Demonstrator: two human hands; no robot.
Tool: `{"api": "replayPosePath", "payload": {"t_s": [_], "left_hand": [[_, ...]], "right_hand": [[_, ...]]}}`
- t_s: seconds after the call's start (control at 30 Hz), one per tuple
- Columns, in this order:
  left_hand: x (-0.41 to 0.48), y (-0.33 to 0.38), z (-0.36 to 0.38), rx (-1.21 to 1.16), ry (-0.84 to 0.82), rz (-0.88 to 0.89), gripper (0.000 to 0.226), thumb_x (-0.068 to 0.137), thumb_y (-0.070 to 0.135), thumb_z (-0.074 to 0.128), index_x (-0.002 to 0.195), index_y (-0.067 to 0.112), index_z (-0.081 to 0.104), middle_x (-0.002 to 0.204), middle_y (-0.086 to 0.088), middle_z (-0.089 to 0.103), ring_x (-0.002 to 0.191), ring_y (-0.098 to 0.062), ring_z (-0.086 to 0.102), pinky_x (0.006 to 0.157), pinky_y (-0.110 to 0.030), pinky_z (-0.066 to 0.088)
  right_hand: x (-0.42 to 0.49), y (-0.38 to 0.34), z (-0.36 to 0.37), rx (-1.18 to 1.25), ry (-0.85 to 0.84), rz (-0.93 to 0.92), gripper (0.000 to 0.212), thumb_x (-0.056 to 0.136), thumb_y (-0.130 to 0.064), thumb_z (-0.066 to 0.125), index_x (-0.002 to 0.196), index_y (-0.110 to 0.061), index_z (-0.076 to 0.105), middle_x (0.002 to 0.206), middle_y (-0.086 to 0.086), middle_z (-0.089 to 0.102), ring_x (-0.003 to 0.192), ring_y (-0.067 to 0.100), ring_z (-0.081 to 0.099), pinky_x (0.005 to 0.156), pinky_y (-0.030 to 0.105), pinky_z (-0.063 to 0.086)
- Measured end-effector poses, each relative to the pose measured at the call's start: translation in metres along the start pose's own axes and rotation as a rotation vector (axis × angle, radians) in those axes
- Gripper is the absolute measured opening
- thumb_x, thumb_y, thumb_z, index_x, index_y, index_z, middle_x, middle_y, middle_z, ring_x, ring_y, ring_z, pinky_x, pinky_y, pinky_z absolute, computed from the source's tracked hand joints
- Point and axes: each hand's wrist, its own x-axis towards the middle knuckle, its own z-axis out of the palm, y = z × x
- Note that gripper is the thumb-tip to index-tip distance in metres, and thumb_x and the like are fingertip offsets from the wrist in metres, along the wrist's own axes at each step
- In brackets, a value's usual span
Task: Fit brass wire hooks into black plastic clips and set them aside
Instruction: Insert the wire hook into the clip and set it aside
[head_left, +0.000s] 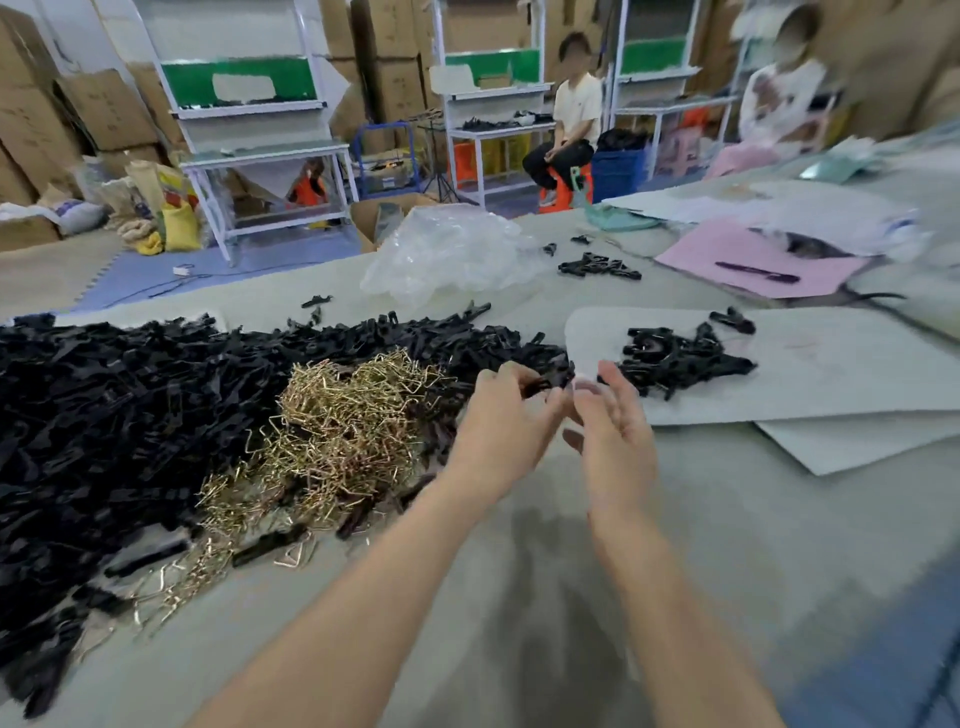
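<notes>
Grey-green cloth covers the worktable (727, 519), with a storeroom of shelving and cardboard boxes behind it. Above the middle of the table, the left hand (498, 415) pinches a single black clip (537, 387) between curled fingertips and thumb, holding it clear of the surface. The right hand (615, 421) stands just beside it, palm turned toward the left. Its fingers are loosely straight and one fingertip is close to the clip. Nothing shows in its grasp, though motion blur hides whether it touches the clip.

Directly left of the hands lies a tangled heap of brass wire hooks (343, 421), with stray hooks trailing toward the near edge. Around and behind that heap spreads a large pile of black clips (130, 415), reaching to the left edge of the table. To the right of the hands, a small pile of clips (675, 358) sits on a white sheet (857, 364), which overlaps a second sheet beneath it.

Farther back rests a crumpled clear plastic bag (452, 249), and a little cluster of clips (597, 266) lies to its right. Beyond that, a dark pen (756, 272) lies on pink paper (727, 244). Across the room, a seated person (571, 119) in a pale shirt sits on an orange stool by a white shelf unit (260, 150).
</notes>
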Motion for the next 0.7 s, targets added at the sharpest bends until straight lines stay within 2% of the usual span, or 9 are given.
{"api": "replayPosePath", "payload": {"t_s": [0.03,0.1,0.17,0.23,0.3,0.4,0.5,0.6,0.7], "left_hand": [[0.012,0.009,0.02,0.026,-0.009,-0.007,0.042,0.091,0.043,0.059,0.125,0.019,0.057,0.119,-0.003,0.051,0.107,-0.021,0.056,0.09,-0.035,0.046],[0.032,0.024,0.054,0.021,-0.067,-0.003,0.041,0.095,0.037,0.058,0.129,0.015,0.053,0.126,-0.008,0.046,0.116,-0.027,0.051,0.1,-0.041,0.044],[0.048,0.034,0.079,-0.004,-0.122,0.018,0.04,0.098,0.027,0.057,0.134,0.011,0.051,0.136,-0.014,0.044,0.124,-0.032,0.047,0.106,-0.047,0.042],[0.055,0.041,0.093,-0.005,-0.129,0.047,0.042,0.099,0.019,0.056,0.139,0.013,0.047,0.142,-0.015,0.044,0.129,-0.034,0.044,0.107,-0.046,0.04],[0.053,0.043,0.091,-0.107,-0.13,0.032,0.039,0.1,0.02,0.053,0.139,0.019,0.049,0.142,-0.01,0.047,0.129,-0.031,0.046,0.104,-0.04,0.042],[0.033,0.032,0.064,-0.197,-0.135,0.1,0.044,0.092,0.029,0.049,0.134,0.017,0.054,0.136,-0.01,0.053,0.125,-0.032,0.051,0.104,-0.046,0.045],[0.01,-0.006,0.013,0.067,-0.019,0.184,0.041,0.096,0.028,0.055,0.135,0.016,0.053,0.126,-0.004,0.054,0.117,-0.021,0.051,0.104,-0.043,0.043],[-0.031,-0.058,-0.049,0.325,0.13,0.208,0.038,0.097,0.032,0.055,0.133,0.02,0.053,0.123,0.002,0.054,0.115,-0.016,0.048,0.102,-0.034,0.041],[-0.079,-0.107,-0.101,0.517,0.257,0.109,0.038,0.094,0.032,0.06,0.131,0.022,0.056,0.126,0.004,0.055,0.117,-0.018,0.049,0.101,-0.035,0.039]], "right_hand": [[0.004,-0.001,-0.005,-0.002,0.06,-0.022,0.038,0.1,-0.017,0.059,0.135,-0.032,0.055,0.125,-0.003,0.066,0.11,0.011,0.064,0.103,0.032,0.05],[0.012,-0.004,-0.014,-0.001,0.148,-0.064,0.036,0.102,-0.019,0.056,0.136,-0.031,0.053,0.13,-0.005,0.062,0.108,0.001,0.061,0.089,0.008,0.047],[0.018,-0.005,-0.021,-0.02,0.202,-0.074,0.041,0.103,-0.017,0.052,0.143,-0.025,0.049,0.136,-0.006,0.057,0.115,0.002,0.058,0.08,0.0,0.042],[0.02,-0.005,-0.026,-0.041,0.208,-0.085,0.045,0.102,-0.013,0.048,0.146,-0.023,0.046,0.137,-0.009,0.055,0.128,0.004,0.051,0.092,0.007,0.04],[0.018,-0.006,-0.025,-0.049,0.195,-0.111,0.044,0.101,-0.013,0.047,0.143,-0.025,0.048,0.136,-0.014,0.055,0.129,-0.001,0.048,0.101,0.015,0.038],[0.01,-0.006,-0.014,-0.065,0.167,-0.144,0.036,0.1,-0.016,0.049,0.131,-0.035,0.055,0.12,-0.021,0.062,0.107,-0.012,0.056,0.085,0.008,0.041],[-0.008,-0.001,0.007,-0.09,0.072,-0.133,0.032,0.098,-0.016,0.05,0.119,-0.038,0.058,0.1,-0.021,0.067,0.091,-0.005,0.063,0.078,0.012,0.045],[-0.038,0.012,0.041,-0.192,-0.101,-0.127,0.034,0.098,-0.016,0.05,0.119,-0.042,0.058,0.106,-0.018,0.064,0.091,0.002,0.063,0.081,0.023,0.05],[-0.07,0.026,0.08,-0.351,-0.278,-0.201,0.038,0.098,-0.015,0.049,0.122,-0.043,0.056,0.113,-0.02,0.059,0.098,0.002,0.059,0.089,0.028,0.05]]}}
